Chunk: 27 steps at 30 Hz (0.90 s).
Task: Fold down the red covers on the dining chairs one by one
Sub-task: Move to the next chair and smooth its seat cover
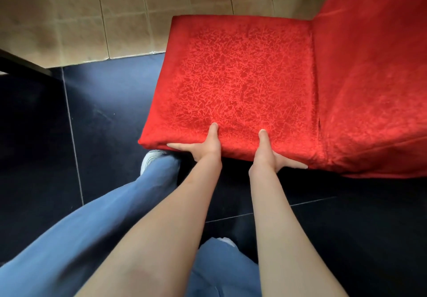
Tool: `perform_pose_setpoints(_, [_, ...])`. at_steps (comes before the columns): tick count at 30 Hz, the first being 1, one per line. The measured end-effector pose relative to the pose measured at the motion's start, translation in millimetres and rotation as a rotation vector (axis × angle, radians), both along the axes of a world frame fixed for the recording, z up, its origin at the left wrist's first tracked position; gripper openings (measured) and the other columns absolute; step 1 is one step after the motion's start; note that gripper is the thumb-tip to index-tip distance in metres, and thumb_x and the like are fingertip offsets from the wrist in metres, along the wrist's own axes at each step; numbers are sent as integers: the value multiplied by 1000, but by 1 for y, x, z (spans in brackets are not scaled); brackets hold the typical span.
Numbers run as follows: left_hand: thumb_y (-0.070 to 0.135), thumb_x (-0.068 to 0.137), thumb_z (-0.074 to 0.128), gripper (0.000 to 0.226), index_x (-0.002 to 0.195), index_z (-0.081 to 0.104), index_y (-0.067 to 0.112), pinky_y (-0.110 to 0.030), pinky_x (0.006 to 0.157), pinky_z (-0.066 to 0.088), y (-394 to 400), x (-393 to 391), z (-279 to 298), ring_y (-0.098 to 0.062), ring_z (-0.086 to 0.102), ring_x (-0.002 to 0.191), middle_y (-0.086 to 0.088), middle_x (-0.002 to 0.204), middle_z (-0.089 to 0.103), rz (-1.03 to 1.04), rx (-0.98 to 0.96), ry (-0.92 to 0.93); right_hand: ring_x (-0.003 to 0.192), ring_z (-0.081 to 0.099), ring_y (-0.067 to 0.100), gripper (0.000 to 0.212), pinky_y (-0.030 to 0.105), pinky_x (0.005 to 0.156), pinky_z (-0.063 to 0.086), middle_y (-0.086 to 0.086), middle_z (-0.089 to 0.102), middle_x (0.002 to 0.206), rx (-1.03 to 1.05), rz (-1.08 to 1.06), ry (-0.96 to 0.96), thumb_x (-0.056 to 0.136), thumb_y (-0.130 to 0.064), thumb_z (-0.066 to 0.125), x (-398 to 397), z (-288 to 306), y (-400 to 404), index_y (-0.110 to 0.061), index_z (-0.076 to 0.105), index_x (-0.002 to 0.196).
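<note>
The person is working on the near edge of the chair seat point(242, 77): the left hand point(203, 146) and right hand point(270, 153) both pinch the red cover point(369, 88) there, thumbs on top, fingers under. The next move is probably to pull the cloth down evenly. No container is visible.

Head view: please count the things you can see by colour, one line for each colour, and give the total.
Red: 1, the chair cover, held at its near edge by the left hand and the right hand
Blue: 2, the trouser legs
White: 1, the shoe
Dark: 1, the table edge
Total: 5
</note>
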State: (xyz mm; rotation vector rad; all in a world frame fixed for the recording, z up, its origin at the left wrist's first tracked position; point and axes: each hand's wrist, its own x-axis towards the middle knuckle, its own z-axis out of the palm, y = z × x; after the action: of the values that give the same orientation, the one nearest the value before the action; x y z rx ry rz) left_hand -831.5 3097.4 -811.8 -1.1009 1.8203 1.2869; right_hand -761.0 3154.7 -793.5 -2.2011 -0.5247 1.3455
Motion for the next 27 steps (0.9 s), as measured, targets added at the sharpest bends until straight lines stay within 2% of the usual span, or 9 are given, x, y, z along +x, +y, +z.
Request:
perform_pose_setpoints(2, [46,63,84,141,143,-32,35,-44,105,40,-11,0,10,-32,55,113,-18,130,51,-4,-34,15,96,49,16,147,44,101,42,11,53,131,-28,-2,-15,62,-39,88,0,15,-11,-33,-34,144])
perform_pose_setpoints(7, [46,61,84,142,143,-31,37,-46,103,44,-51,-10,36,-24,53,95,-13,125,54,-28,-66,-16,100,53,20,149,42,98,42,13,53,131,-100,-29,-45,60,-40,89,-9,45,-50,-34,-36,142])
perform_pose_setpoints(10, [47,60,85,142,144,-29,37,-49,101,45,-77,-19,53,-19,45,92,-1,111,44,-45,-110,-38,95,50,17,149,38,93,42,14,53,129,-135,-49,-66,60,-40,89,-17,59,-76,-33,-36,142])
perform_pose_setpoints(13, [46,60,85,141,144,-29,37,-50,100,45,-100,-28,69,-20,46,91,3,105,36,-57,-137,-57,109,57,24,149,38,96,42,13,54,128,-168,-79,-93,61,-40,89,-24,75,-101,-32,-37,142])
perform_pose_setpoints(16, [43,62,85,141,143,-30,39,-46,102,45,-120,-36,85,-23,55,95,-7,118,54,-67,-136,-64,103,55,20,147,37,99,42,5,53,122,-186,-90,-89,63,-37,88,-32,87,-122,-29,-34,145])
perform_pose_setpoints(18, [41,63,84,140,143,-30,38,-41,105,41,-132,-44,94,-29,58,107,-15,131,54,-80,-158,-56,99,53,16,145,36,100,43,-1,50,115,-205,-89,-83,64,-38,87,-38,94,-133,-26,-31,147])
perform_pose_setpoints(21, [43,65,83,138,144,-29,37,-36,101,39,-146,-56,105,-32,58,112,-17,136,51,-121,-190,-50,104,58,20,135,42,102,45,2,54,123,-269,-111,-75,64,-42,86,-47,106,-148,-21,-12,154])
perform_pose_setpoints(25, [43,65,83,137,145,-29,36,-35,99,39,-165,-69,120,-33,58,110,-20,132,54,-177,-223,-59,104,58,24,144,42,101,45,7,54,113,-290,-102,-119,66,-42,85,-58,121,-169,-22,-34,146])
perform_pose_setpoints(27, [42,66,83,137,144,-29,37,-37,103,41,-173,-75,128,-33,58,111,-20,133,53,-185,-231,-72,111,59,29,146,41,101,43,15,56,124,-316,-102,-148,65,-43,85,-63,129,-179,-23,-36,144])
